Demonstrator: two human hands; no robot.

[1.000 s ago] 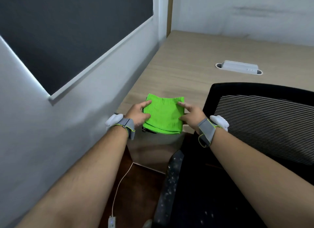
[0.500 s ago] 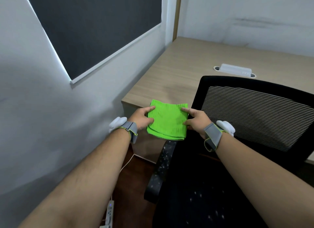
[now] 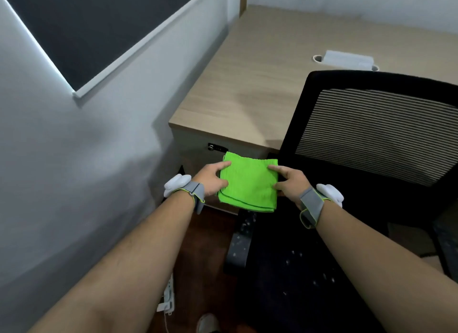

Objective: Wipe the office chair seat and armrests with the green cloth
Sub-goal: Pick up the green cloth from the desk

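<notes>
Cloth [image 3: 249, 185], green and folded flat, is held in the air between both hands. The left hand [image 3: 212, 180] pinches its left edge and the right hand [image 3: 288, 184] its right edge. It hangs just off the worktop's [image 3: 260, 84] near left corner, above the chair's [image 3: 371, 134] speckled armrest [image 3: 239, 246].

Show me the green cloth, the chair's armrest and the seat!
green cloth [image 3: 249, 184], head view, middle of its top fold
armrest [image 3: 239, 246], head view, middle of its speckled dark pad
seat [image 3: 285, 273], head view, speckled black cushion between the forearms
</notes>
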